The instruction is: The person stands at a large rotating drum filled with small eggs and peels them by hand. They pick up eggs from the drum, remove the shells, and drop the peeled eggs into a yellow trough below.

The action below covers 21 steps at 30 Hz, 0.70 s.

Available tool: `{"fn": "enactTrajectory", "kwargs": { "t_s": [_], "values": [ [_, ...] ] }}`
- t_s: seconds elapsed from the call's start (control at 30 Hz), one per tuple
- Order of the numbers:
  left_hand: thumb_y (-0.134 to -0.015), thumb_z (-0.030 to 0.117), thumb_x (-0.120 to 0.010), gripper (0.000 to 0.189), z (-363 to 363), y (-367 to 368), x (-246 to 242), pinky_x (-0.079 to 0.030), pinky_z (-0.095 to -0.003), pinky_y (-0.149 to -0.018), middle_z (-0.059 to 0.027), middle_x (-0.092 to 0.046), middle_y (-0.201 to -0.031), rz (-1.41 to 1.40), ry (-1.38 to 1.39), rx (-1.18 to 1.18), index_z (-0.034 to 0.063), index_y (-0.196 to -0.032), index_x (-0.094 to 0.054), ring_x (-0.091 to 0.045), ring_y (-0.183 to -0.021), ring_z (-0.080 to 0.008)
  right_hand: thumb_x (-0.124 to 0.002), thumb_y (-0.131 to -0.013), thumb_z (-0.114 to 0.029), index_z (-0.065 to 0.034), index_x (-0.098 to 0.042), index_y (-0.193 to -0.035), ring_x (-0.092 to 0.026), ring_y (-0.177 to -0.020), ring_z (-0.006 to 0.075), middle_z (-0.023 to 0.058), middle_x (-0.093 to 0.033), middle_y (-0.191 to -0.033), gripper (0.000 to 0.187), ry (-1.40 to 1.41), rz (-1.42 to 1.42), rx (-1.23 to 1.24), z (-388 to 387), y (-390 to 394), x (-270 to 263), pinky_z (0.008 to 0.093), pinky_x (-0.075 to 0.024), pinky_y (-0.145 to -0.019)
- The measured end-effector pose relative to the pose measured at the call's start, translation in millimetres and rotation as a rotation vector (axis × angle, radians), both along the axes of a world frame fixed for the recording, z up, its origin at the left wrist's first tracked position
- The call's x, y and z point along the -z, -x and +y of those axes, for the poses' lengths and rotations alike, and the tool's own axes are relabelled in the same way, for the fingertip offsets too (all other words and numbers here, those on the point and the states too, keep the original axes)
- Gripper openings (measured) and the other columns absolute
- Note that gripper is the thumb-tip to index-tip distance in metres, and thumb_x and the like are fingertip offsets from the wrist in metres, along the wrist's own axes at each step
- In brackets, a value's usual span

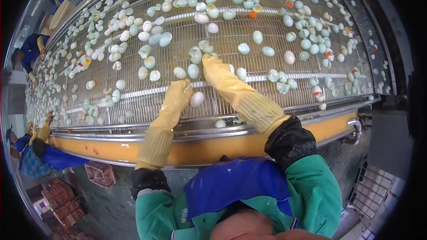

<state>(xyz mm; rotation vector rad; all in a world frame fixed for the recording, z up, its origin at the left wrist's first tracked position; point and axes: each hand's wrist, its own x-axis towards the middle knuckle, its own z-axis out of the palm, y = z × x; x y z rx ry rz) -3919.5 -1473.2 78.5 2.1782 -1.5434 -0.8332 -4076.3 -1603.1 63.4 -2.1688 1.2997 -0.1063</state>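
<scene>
Both my hands wear long yellow rubber gloves over a wire-mesh conveyor belt [230, 95] strewn with pale blue and white eggs and broken shells. My left hand [181, 90] has curled fingers with a small whitish piece showing at them; whether it grips that piece is unclear. Close to its right lies a pinkish-white egg [196, 99], and just above are a pale blue egg [193, 71] and a whitish egg [179, 73]. Farther up the belt, my right hand [211, 63] reaches beside a cracked shell [195, 55]; its fingertips are partly hidden, so its hold cannot be told.
A steel rail [133, 137] and an orange-yellow trough [126, 150] run along the near edge. Co-workers in blue, one at far left [31, 50], reach over the belt. Red plastic crates [100, 174] stand on the floor at lower left; a steel pipe [357, 128] bends at right.
</scene>
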Motion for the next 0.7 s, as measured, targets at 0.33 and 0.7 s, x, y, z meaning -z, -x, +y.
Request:
{"fn": "enactTrajectory", "kwargs": {
  "t_s": [0.33, 0.7],
  "values": [
    [-0.103, 0.021, -0.067, 0.024, 20, 62, -30, -0.049, -0.026, -0.07, -0.001, -0.071, -0.101, 0.604, 0.011, -0.393, 0.0093, -0.124, -0.071, -0.062, -0.08, -0.0091, -0.059, -0.099, -0.02, -0.006, -0.073, -0.113, -0.074, -0.106, 0.0378, 0.0198, -0.076, -0.113, 0.024, -0.034, -0.011, -0.16, -34, 6, -4, 0.0492, -0.0577, -0.088],
    [-0.106, 0.038, -0.062, 0.041, 43, 183, -114, -0.054, -0.0308, -0.076, -0.0029, -0.074, -0.1, 0.449, -0.406, 0.327, 0.0265, -0.145, -0.062, -0.069, -0.088, -0.0127, -0.071, -0.1, -0.018, -0.0013, -0.072, -0.118, -0.072, -0.073, 0.0156, 0.01, -0.078, -0.093, 0.025, -1.261, -0.786, -0.114, 46, 278, -96, 0.0272, -0.0557, -0.061]
  ]
}}
